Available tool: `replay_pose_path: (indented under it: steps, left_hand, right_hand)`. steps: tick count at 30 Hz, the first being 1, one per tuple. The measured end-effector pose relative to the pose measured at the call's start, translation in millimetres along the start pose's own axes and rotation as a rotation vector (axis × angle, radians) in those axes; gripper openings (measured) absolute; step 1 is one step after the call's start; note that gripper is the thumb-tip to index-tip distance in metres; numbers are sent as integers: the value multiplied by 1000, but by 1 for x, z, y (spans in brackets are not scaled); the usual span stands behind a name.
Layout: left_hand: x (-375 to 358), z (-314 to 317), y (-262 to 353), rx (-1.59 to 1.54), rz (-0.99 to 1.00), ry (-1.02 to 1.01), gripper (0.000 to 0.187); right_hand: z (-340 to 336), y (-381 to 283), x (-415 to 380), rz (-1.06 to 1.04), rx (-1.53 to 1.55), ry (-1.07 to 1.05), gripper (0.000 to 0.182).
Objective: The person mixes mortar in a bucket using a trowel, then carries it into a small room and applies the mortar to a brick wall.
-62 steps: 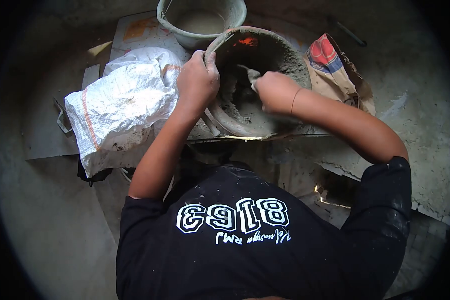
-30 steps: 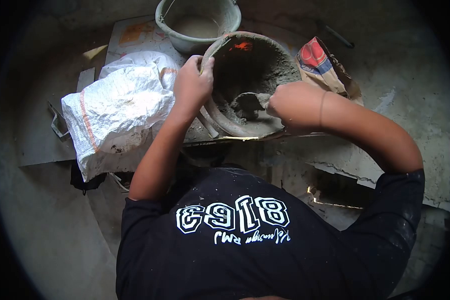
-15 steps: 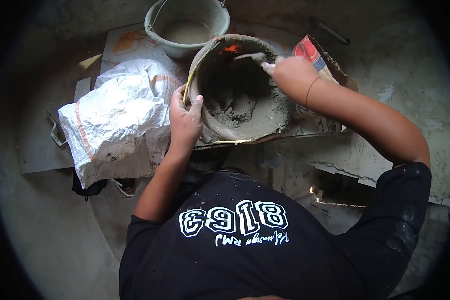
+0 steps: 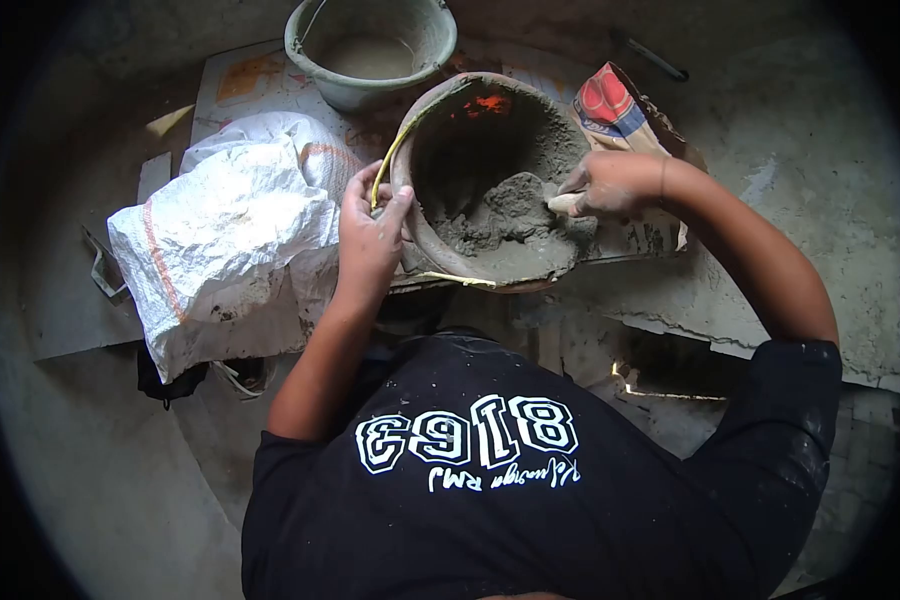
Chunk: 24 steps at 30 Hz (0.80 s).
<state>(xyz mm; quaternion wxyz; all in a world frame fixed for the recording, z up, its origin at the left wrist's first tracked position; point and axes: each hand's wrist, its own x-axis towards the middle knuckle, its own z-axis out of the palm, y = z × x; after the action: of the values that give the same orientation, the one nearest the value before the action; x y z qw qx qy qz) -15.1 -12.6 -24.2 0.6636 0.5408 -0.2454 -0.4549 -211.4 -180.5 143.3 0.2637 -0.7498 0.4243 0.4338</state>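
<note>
Tilted toward me, a mortar-caked bucket (image 4: 432,250) shows wet grey mortar (image 4: 482,228) inside and an orange patch on its far inner wall. My left hand (image 4: 373,225) is closed on its left rim, thumb over the edge, beside the yellow handle (image 4: 380,182). My right hand (image 4: 615,185), smeared with mortar, is wrapped round the pale handle of a trowel (image 4: 562,205) at the bucket's right side. The trowel's blade lies in the bucket, loaded with or covered by mortar.
A second bucket (image 4: 330,85) with greyish liquid stands behind. To the left lies a white woven sack (image 4: 235,235). A torn paper bag (image 4: 620,112) stands at the right, near a broken-edged grey slab (image 4: 810,250). A dark rod-like object (image 4: 657,58) lies farther back.
My right hand has come down and toward me with the trowel, from the far inner wall to the mortar at the right side. My left hand stays on the rim.
</note>
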Motion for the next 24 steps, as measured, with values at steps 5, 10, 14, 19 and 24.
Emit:
replay_pose_path:
  steps: [5,10,14,19,24]
  left_hand:
    - [-20,2,3,-78,-176,-43,40]
    - [-28,11,3,28,-107,59,34]
    - [-25,15,1,7,-72,97,31]
    - [-27,21,7,-17,-81,125,31]
    - [-27,15,0,16,-74,135,36]
  right_hand:
    - [32,-25,-24,-184,-219,392,23]
    - [69,-44,5,-441,-468,727,17]
    - [68,-16,8,-599,-788,610,18]
    - [35,29,-32,-595,-760,522,21]
    - [13,48,-73,-461,-355,434,34]
